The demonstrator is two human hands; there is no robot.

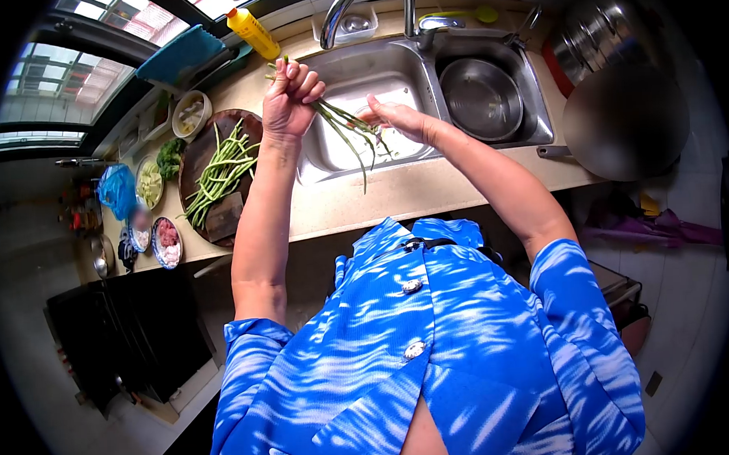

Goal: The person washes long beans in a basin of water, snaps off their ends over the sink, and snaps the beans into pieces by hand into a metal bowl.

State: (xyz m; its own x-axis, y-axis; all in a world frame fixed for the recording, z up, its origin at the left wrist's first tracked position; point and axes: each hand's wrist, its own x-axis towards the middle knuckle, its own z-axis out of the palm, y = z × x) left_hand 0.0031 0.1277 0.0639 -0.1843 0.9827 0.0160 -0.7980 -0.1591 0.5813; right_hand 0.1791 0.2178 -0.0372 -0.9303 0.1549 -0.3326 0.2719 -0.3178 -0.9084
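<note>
Where left hand [291, 100] clasps them, beans [344, 118] hang slender, green.

You've 1 cam, head-mounted, looking fwd & down from above your chest thru a v. wide lens w/ dark, rounded edges. Your shirt [466, 329] is closest, btm ctr; the bench [323, 210] runs across beyond it, approx. arm's reach, w/ the sink [433, 86] top ctr & window [61, 82] upper L.
</note>
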